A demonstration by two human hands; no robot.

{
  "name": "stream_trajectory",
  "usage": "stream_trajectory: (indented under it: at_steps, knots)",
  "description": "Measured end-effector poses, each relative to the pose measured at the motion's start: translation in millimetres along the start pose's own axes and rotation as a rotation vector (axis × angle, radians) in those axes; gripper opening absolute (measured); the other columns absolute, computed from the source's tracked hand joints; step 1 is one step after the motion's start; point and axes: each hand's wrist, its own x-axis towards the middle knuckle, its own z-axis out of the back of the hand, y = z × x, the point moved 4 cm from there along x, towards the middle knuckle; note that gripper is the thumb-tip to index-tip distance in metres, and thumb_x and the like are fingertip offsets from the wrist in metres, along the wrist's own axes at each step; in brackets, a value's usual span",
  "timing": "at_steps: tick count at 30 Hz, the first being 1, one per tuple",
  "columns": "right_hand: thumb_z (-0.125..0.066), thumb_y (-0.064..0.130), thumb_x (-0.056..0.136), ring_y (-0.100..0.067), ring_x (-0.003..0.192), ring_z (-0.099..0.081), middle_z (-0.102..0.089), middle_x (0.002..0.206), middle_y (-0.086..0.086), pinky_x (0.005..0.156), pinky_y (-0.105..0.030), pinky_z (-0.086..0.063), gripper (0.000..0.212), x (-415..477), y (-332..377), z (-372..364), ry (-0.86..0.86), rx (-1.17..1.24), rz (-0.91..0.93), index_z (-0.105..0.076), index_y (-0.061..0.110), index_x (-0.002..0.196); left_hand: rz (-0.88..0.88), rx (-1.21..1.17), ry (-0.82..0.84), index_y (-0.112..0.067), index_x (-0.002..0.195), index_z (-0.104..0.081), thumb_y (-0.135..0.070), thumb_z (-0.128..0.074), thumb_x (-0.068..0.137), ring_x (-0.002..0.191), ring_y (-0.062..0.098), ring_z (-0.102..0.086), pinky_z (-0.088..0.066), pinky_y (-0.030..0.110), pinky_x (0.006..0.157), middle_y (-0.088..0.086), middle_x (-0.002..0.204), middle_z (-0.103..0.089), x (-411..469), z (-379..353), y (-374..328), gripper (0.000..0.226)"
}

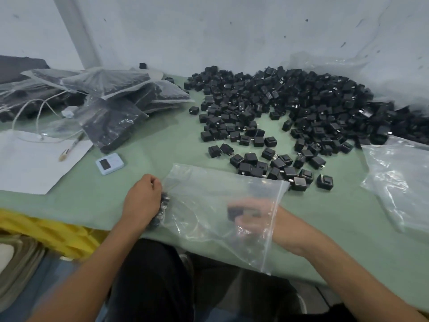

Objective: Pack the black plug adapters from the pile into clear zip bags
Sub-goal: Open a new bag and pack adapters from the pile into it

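Observation:
A big pile of black plug adapters [290, 112] spreads over the green table [151, 159] from the back right toward the middle. A clear zip bag [204, 205] lies at the front edge, its zip opening toward the right. My left hand [142, 198] grips the bag's left end, where a few adapters [163, 201] show through the plastic. My right hand [250, 217] is inside the bag through the opening and holds black adapters [234, 211], seen blurred through the plastic.
Filled bags of adapters [111, 101] are stacked at the back left. Empty clear bags [399, 177] lie at the right. A small blue timer [109, 163], a white sheet [34, 163] with a pen [70, 147] and a white cable sit on the left.

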Motion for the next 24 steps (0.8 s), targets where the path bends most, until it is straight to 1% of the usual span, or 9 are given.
stream_trajectory:
  at_steps: [5, 7, 9, 11, 13, 18, 21, 22, 24]
  knots:
    - [-0.050, 0.021, 0.102, 0.002, 0.097, -0.064, -0.064, 0.109, 0.022, 0.083, -0.010, -0.050, 0.024, 57, 21, -33, 0.089, -0.346, 0.079, -0.067, 0.024, 0.119, -0.004, 0.000, -0.012, -0.016, 0.094, -0.057, -0.028, -0.043, 0.102, 0.083, 0.026, -0.051, -0.039, 0.036, 0.076, 0.003, 0.089, -0.061, 1, 0, 0, 0.019]
    - [-0.051, 0.026, 0.102, 0.002, 0.097, -0.064, -0.066, 0.116, 0.019, 0.087, -0.012, -0.050, 0.023, 76, 26, -45, 0.086, -0.349, 0.091, -0.066, 0.028, 0.120, -0.013, -0.002, -0.011, -0.016, 0.094, -0.057, -0.027, -0.043, 0.102, 0.083, 0.026, -0.053, -0.040, 0.036, 0.076, 0.003, 0.089, -0.063, 0, 0, 0, 0.019]
    - [-0.056, 0.025, 0.101, 0.005, 0.100, -0.060, -0.065, 0.125, 0.014, 0.086, -0.005, -0.045, 0.028, 91, 31, -57, 0.033, -0.338, 0.106, -0.063, 0.026, 0.128, -0.021, -0.005, -0.007, -0.017, 0.093, -0.056, -0.027, -0.043, 0.102, 0.084, 0.026, -0.056, -0.042, 0.036, 0.076, 0.003, 0.088, -0.063, -1, 1, -1, 0.019]
    - [-0.060, 0.014, 0.098, -0.006, 0.110, -0.062, -0.066, 0.128, 0.005, 0.093, -0.013, -0.047, 0.032, 103, 34, -68, -0.029, -0.287, 0.093, -0.063, 0.018, 0.130, -0.022, -0.003, -0.004, -0.017, 0.093, -0.056, -0.027, -0.043, 0.102, 0.084, 0.026, -0.057, -0.044, 0.037, 0.077, 0.003, 0.088, -0.064, -1, 1, -1, 0.018]
    - [-0.061, 0.006, 0.095, -0.018, 0.107, -0.067, -0.071, 0.117, -0.005, 0.094, -0.029, -0.053, 0.024, 109, 33, -79, -0.090, -0.194, 0.070, -0.069, 0.011, 0.118, -0.022, 0.001, -0.005, -0.017, 0.094, -0.057, -0.027, -0.044, 0.101, 0.084, 0.027, -0.058, -0.044, 0.037, 0.077, 0.003, 0.088, -0.064, -1, 2, -2, 0.018]
    - [-0.072, 0.024, 0.089, 0.000, 0.082, -0.067, -0.070, 0.091, 0.010, 0.071, -0.015, -0.054, 0.010, 115, 31, -90, -0.276, -0.043, 0.114, -0.063, 0.028, 0.092, -0.029, -0.014, -0.007, -0.016, 0.094, -0.057, -0.026, -0.044, 0.102, 0.085, 0.028, -0.059, -0.047, 0.040, 0.080, 0.006, 0.090, -0.066, -2, 2, -2, 0.018]
    - [-0.068, 0.025, 0.093, -0.009, 0.083, -0.068, -0.072, 0.091, 0.001, 0.080, -0.031, -0.057, 0.012, 120, 34, -95, -0.259, -0.068, 0.135, -0.067, 0.031, 0.082, -0.044, -0.020, -0.007, -0.014, 0.093, -0.055, -0.027, -0.038, 0.105, 0.087, 0.029, -0.058, -0.046, 0.041, 0.081, 0.008, 0.091, -0.064, -3, 1, -1, 0.024]
    - [-0.065, 0.023, 0.095, -0.012, 0.093, -0.068, -0.073, 0.099, -0.001, 0.090, -0.035, -0.055, 0.010, 121, 34, -96, -0.230, -0.058, 0.121, -0.072, 0.029, 0.092, -0.048, -0.026, -0.009, -0.014, 0.093, -0.055, -0.027, -0.035, 0.106, 0.087, 0.030, -0.057, -0.046, 0.041, 0.081, 0.008, 0.091, -0.063, -3, 0, 0, 0.027]
    - [-0.054, 0.014, 0.101, -0.019, 0.117, -0.060, -0.067, 0.124, -0.006, 0.105, -0.031, -0.045, 0.027, 125, 32, -96, -0.170, -0.145, 0.138, -0.068, 0.018, 0.123, -0.047, -0.047, -0.024, -0.014, 0.094, -0.054, -0.030, -0.030, 0.107, 0.086, 0.028, -0.057, -0.043, 0.039, 0.078, 0.005, 0.090, -0.062, -4, 0, 3, 0.031]
